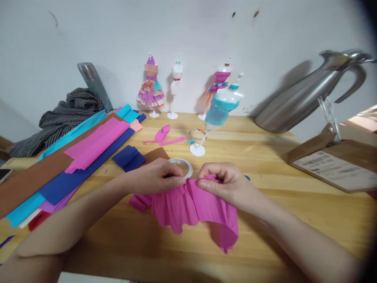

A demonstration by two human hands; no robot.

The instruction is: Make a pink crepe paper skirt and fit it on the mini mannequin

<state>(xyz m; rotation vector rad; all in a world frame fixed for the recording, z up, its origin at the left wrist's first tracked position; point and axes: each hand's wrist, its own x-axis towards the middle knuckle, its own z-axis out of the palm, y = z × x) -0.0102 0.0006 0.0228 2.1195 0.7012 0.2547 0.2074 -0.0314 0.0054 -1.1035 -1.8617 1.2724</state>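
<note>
Pink crepe paper (pixel 191 206) on table (pixel 294 220), long axis left-right, gathered top edge away from person, loose hem toward person. Left hand (pixel 154 177) and right hand (pixel 224 181) both pinching top edge, fingers closed. Behind: tape roll (pixel 186 165), then blue-dressed mannequin (pixel 219 112).

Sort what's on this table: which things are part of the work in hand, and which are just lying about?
In hand:
left hand and right hand, each with a pinching grip on the pink crepe paper
tape roll, just behind the fingers

Lying about:
paper sheets
dressed mannequin
bare mannequin
steel jug
striped cloth
clipboard
</note>
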